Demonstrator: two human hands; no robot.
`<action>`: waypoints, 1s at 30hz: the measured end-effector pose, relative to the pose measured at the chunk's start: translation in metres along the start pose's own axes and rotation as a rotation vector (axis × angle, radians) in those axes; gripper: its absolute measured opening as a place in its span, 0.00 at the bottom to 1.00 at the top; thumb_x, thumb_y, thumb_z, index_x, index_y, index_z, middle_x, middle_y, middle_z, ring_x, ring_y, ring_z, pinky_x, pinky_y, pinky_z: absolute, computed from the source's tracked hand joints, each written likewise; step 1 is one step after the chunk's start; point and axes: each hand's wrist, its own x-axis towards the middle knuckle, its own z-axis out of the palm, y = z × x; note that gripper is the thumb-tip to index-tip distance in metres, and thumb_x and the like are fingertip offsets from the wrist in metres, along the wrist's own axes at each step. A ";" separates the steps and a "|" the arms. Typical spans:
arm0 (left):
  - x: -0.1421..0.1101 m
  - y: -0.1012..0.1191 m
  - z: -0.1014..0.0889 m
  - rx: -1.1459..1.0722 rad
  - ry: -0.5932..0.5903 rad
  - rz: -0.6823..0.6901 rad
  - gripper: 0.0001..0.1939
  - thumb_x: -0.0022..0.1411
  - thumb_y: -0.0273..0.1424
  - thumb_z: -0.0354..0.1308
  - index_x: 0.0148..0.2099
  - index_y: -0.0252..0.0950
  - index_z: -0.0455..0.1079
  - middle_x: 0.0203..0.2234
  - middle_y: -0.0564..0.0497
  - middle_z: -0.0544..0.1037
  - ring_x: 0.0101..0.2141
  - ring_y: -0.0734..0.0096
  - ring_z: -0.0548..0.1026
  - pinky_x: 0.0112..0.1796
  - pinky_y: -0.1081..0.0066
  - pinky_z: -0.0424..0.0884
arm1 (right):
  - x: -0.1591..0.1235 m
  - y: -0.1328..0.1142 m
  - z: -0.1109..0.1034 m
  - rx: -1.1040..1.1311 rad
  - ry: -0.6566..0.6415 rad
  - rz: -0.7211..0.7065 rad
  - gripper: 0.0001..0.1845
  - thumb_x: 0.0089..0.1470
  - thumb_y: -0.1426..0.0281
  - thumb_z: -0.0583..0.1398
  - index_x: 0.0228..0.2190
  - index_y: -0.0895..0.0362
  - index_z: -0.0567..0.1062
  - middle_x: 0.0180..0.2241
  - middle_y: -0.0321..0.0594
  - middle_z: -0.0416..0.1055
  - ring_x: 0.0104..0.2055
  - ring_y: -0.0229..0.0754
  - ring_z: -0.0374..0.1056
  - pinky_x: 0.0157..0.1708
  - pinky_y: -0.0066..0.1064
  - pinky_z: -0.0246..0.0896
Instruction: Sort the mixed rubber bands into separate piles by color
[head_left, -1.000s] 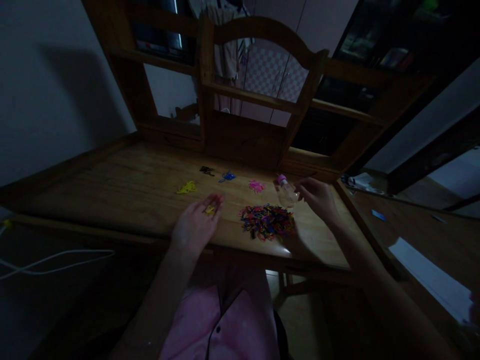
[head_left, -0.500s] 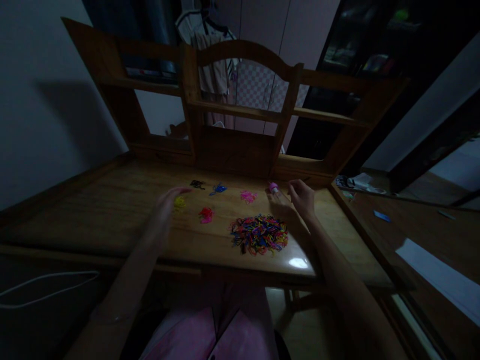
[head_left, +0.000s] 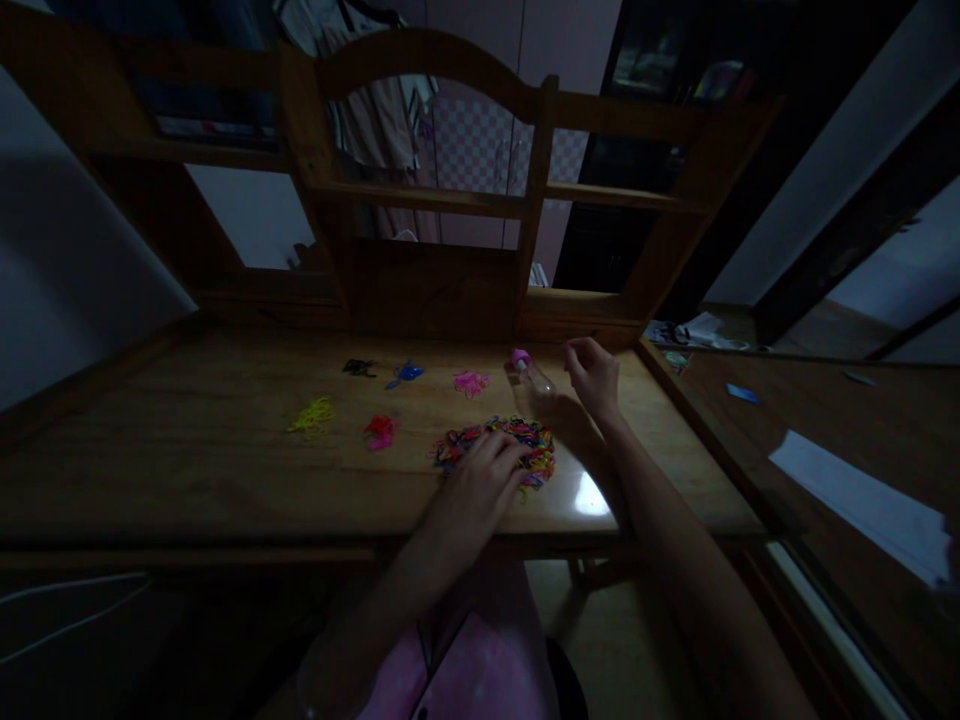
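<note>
Nearest is the person's pink clothing [head_left: 480, 670], below the desk's [head_left: 202, 470] front edge. The left hand [head_left: 480, 475] lies over the mixed pile [head_left: 538, 440] of coloured bands, fingers half bent and fingertips among them; whether it grips any, I cannot tell. To the left of the pile sits a small red and pink heap [head_left: 380, 432], with a yellow heap [head_left: 311, 416] farther left.

The right hand [head_left: 592, 375] is beyond the pile, to its right — fingers curled in, thumb close to them; I cannot tell if it holds anything. Just left of it is a clear bottle [head_left: 538, 388] with a pink cap. Left of that, in a loose row, come a pink heap [head_left: 471, 383], a blue heap [head_left: 406, 374] and a black heap [head_left: 359, 368]. Behind stands the wooden shelf [head_left: 435, 290] — through it, hanging clothes [head_left: 375, 120] show.
</note>
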 end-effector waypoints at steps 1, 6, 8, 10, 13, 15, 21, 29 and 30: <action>0.007 0.002 0.004 0.043 -0.022 0.040 0.16 0.63 0.22 0.51 0.51 0.41 0.68 0.45 0.47 0.71 0.48 0.61 0.67 0.50 0.61 0.65 | 0.000 0.000 0.000 0.000 0.003 0.000 0.17 0.59 0.59 0.52 0.34 0.58 0.74 0.25 0.39 0.71 0.26 0.40 0.66 0.27 0.28 0.59; 0.032 0.010 0.009 0.198 -0.148 0.221 0.14 0.60 0.19 0.52 0.46 0.39 0.69 0.45 0.47 0.68 0.48 0.60 0.64 0.48 0.61 0.64 | -0.001 0.003 0.001 0.020 -0.001 0.002 0.15 0.59 0.61 0.52 0.34 0.57 0.74 0.26 0.38 0.71 0.27 0.39 0.67 0.28 0.28 0.59; 0.035 0.012 0.007 0.246 -0.180 0.253 0.11 0.60 0.20 0.53 0.43 0.38 0.69 0.45 0.46 0.67 0.48 0.59 0.64 0.48 0.61 0.63 | -0.001 0.005 0.002 0.020 0.001 0.000 0.14 0.59 0.62 0.52 0.34 0.57 0.73 0.26 0.38 0.71 0.28 0.39 0.67 0.29 0.28 0.59; 0.037 0.013 0.006 0.289 -0.196 0.252 0.09 0.60 0.20 0.53 0.41 0.37 0.69 0.44 0.46 0.67 0.47 0.59 0.64 0.47 0.60 0.62 | -0.001 0.006 0.002 0.008 0.004 0.003 0.14 0.59 0.62 0.52 0.34 0.57 0.74 0.26 0.38 0.71 0.28 0.39 0.67 0.30 0.28 0.59; 0.039 0.013 0.004 0.334 -0.209 0.230 0.11 0.61 0.20 0.51 0.44 0.37 0.68 0.44 0.45 0.67 0.47 0.59 0.63 0.47 0.60 0.61 | 0.000 0.007 0.003 0.006 0.004 -0.001 0.14 0.59 0.62 0.52 0.34 0.57 0.74 0.25 0.37 0.71 0.27 0.38 0.66 0.30 0.28 0.59; 0.040 0.012 0.003 0.344 -0.210 0.216 0.12 0.62 0.20 0.50 0.46 0.38 0.67 0.45 0.45 0.66 0.47 0.58 0.63 0.48 0.59 0.61 | 0.000 0.008 0.003 0.025 -0.001 -0.012 0.13 0.59 0.63 0.53 0.34 0.57 0.73 0.25 0.37 0.70 0.27 0.38 0.66 0.29 0.28 0.59; 0.046 0.006 0.005 0.335 -0.234 0.214 0.08 0.64 0.23 0.49 0.42 0.36 0.67 0.44 0.45 0.67 0.47 0.58 0.63 0.48 0.59 0.60 | -0.001 0.011 0.005 0.052 -0.008 -0.021 0.13 0.59 0.62 0.53 0.34 0.56 0.73 0.28 0.38 0.72 0.28 0.39 0.67 0.30 0.28 0.59; 0.061 -0.006 0.012 0.342 -0.309 0.261 0.06 0.63 0.22 0.49 0.37 0.35 0.66 0.42 0.46 0.67 0.45 0.61 0.63 0.48 0.61 0.61 | -0.001 0.011 0.005 0.040 -0.023 -0.004 0.12 0.58 0.63 0.53 0.34 0.57 0.73 0.28 0.39 0.72 0.29 0.39 0.67 0.30 0.28 0.60; 0.064 -0.007 0.012 0.340 -0.331 0.265 0.06 0.62 0.21 0.49 0.36 0.35 0.66 0.41 0.46 0.67 0.45 0.61 0.63 0.47 0.61 0.61 | -0.001 0.011 0.005 0.036 -0.024 -0.005 0.12 0.58 0.63 0.53 0.34 0.57 0.73 0.27 0.38 0.72 0.29 0.39 0.67 0.30 0.28 0.59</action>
